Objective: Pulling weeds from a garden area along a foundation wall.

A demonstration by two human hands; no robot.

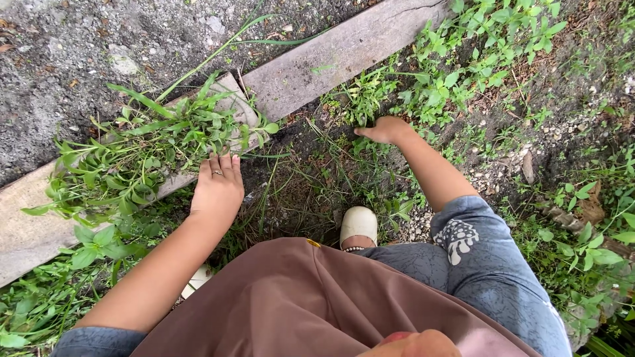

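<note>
A: Nearest, at six o'clock, what shows?

B: A brown cloth lap [297, 297] and a cream slip-on shoe [358, 225] on bare dark soil [291, 198].

A: And the hands?

B: The left hand [217, 188], at nine o'clock of the shoe, lies flat, fingers straight and together, pressed on a loose heap of pulled green leafy weeds [142, 155]. It grips nothing. The right hand [383, 130], at twelve o'clock, is curled on a low rooted green weed clump [360, 102]; how tightly, I cannot tell.

A: How would those weeds handle?

B: Probably light, limp, easily torn. Best gripped low, at the stem bases by the soil.

A: Farthest?

B: A weathered grey wooden plank [331, 56], beyond it gravelly grey ground [79, 46].
</note>
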